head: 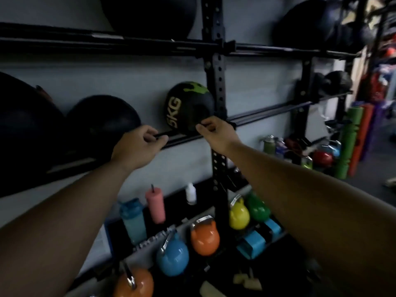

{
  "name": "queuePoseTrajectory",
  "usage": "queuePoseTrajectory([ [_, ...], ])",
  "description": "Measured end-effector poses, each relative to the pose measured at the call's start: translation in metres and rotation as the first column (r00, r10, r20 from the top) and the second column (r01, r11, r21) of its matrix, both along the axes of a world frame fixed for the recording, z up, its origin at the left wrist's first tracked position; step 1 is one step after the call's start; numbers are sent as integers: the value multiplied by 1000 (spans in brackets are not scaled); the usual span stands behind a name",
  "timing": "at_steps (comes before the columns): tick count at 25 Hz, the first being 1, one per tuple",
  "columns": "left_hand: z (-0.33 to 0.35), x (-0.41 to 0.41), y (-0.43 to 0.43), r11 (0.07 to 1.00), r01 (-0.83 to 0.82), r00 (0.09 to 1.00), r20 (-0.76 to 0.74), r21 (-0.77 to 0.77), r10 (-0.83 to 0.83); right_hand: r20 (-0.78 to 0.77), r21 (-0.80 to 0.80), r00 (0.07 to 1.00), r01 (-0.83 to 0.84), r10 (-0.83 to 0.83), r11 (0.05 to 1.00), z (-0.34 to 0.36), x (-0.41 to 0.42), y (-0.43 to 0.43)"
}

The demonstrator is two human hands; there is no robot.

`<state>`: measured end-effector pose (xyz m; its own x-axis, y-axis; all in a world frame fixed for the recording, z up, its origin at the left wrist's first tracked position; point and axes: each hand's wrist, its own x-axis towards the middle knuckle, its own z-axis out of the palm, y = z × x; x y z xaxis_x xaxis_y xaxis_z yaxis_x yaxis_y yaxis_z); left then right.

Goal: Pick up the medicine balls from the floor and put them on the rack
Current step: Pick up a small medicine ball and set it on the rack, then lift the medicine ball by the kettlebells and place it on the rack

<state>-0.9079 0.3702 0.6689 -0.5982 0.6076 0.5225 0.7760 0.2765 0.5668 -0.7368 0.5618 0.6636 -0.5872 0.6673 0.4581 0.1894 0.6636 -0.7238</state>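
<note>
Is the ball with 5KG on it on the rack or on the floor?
On the rack. The 5KG ball sits on the middle rack rail, beside the post, well above the kettlebells.

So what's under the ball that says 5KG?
The 5KG ball sits on the rack's black rails. The right hand hides where they meet. Far below stand an orange kettlebell and a white bottle.

A black medicine ball (188, 106) with green "5KG" lettering sat on the black rack (218, 67) rails, beside the upright.
</note>
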Motion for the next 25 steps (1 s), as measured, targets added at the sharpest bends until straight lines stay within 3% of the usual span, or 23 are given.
queuePoseTrajectory([
  [6, -101, 182, 57, 964, 201, 978, 89, -174, -188, 182, -75, 954, 254, -237, 964, -112, 225, 33],
  [9, -130, 246, 75, 939, 287, 954, 148, -188, -262, 212, -146, 926, 344, -311, 927, -148, 306, 38],
  [17, -195, 343, 159, 839, 476, 867, 298, -262, -399, 273, -237, 852, 509, -446, 828, -221, 419, 64],
  [25, -298, 408, 330, 692, 655, 744, 420, -304, -520, 421, -318, 736, 667, -530, 674, -314, 491, 174],
])
